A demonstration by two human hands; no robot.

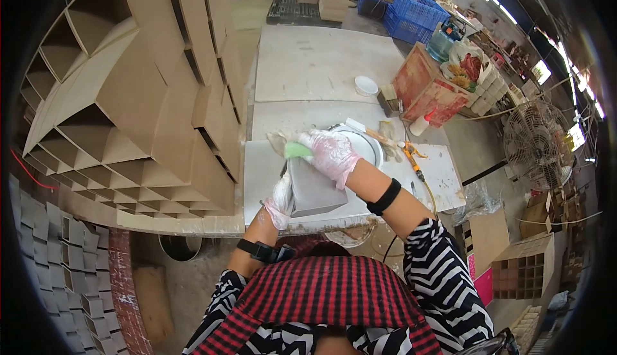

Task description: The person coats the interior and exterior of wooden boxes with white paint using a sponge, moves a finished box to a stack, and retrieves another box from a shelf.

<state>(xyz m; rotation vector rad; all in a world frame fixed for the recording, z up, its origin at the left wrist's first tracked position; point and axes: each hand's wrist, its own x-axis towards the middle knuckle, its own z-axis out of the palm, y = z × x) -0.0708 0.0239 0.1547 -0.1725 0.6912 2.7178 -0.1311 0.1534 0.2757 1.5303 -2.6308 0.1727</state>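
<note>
Grey block (315,191), held on table (321,66).
Your left hand (281,202) grips its side; your right hand (333,154) pinches a green sponge (297,150) on top.

The right hand (332,154) hides part of the white dish (369,146) and the green sponge (297,150)

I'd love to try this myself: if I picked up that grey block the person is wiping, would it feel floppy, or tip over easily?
The grey block looks stiff: its edges stay straight while the left hand steadies it and the right hand presses a green sponge on top. It stands taller than its base, so a sideways push might tip it. If wet, it could be slippery.
</note>
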